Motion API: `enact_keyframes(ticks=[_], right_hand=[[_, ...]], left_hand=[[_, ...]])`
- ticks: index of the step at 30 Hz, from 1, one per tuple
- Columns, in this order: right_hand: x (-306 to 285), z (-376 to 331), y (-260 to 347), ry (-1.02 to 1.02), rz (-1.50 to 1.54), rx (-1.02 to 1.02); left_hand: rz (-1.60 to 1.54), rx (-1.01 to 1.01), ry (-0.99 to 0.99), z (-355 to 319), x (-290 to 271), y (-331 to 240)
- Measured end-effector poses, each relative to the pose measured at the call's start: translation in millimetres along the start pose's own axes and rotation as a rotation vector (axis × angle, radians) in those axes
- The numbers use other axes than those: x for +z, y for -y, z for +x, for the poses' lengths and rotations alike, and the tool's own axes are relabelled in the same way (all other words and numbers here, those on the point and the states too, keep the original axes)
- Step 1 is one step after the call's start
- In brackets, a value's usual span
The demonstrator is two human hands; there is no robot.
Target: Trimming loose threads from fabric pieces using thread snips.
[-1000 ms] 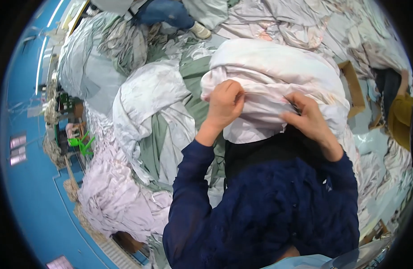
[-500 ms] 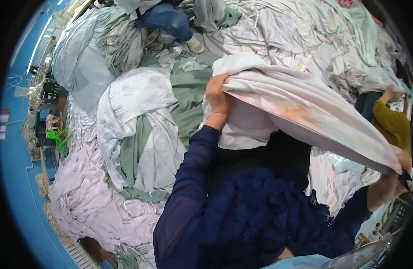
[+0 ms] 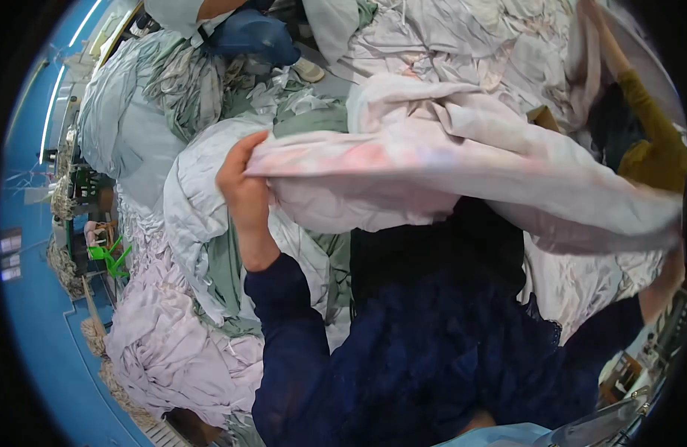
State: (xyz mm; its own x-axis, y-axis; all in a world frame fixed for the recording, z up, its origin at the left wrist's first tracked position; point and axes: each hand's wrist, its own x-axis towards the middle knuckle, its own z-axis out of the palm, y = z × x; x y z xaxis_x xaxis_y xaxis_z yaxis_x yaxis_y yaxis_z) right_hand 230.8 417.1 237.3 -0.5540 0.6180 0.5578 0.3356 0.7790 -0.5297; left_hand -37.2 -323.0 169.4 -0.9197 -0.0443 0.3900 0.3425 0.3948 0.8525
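A pale pinkish-white cloth (image 3: 433,179) with faint pink, orange and lilac patches stretches across in front of my body, long and loosely folded. My left hand (image 3: 247,186) is closed on its left end, thumb and fingers pinching the edge. At the far right rim my right hand (image 3: 673,264) grips the other end; its fingers are mostly hidden by the cloth and smeared by motion. The middle of the cloth hangs in folds above my dark lap, and part of it bunches up over the pile beyond.
Heaps of pale fabric lie all round: white cloth (image 3: 198,175), a lilac-white pile (image 3: 179,335), and grey-green sheets (image 3: 127,141). A person's jeans (image 3: 254,37) show at the top; another person's olive sleeve (image 3: 645,112) is at right. A green chair (image 3: 111,257) stands left on blue floor.
My left hand has moved left with its end of the cloth, which is now spread wider and straighter. My right hand has risen slightly. The person at right has raised an arm with fabric.
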Motion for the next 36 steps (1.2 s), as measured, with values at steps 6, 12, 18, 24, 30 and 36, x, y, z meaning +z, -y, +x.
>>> enact_keyframes(ticks=[6, 12, 18, 24, 30, 36], right_hand=[[169, -10, -47, 0.557, 0.161, 0.09], [244, -38, -61, 0.563, -0.025, 0.015], [263, -54, -42, 0.541, -0.07, 0.012], [276, -56, -57, 0.547, -0.163, -0.009], [281, -63, -58, 0.511, -0.111, 0.042], [281, -67, -59, 0.494, -0.127, 0.089]], left_hand=[[-0.148, -0.508, 0.641, 8, 19, 106], [-0.236, -0.725, 0.598, 16, 25, 155], [-0.114, -0.758, 0.503, 14, 41, 165], [-0.142, -0.753, 0.441, 11, 51, 178], [-0.138, -0.771, 0.496, 10, 43, 190], [-0.129, -0.753, 0.422, 4, 52, 184]])
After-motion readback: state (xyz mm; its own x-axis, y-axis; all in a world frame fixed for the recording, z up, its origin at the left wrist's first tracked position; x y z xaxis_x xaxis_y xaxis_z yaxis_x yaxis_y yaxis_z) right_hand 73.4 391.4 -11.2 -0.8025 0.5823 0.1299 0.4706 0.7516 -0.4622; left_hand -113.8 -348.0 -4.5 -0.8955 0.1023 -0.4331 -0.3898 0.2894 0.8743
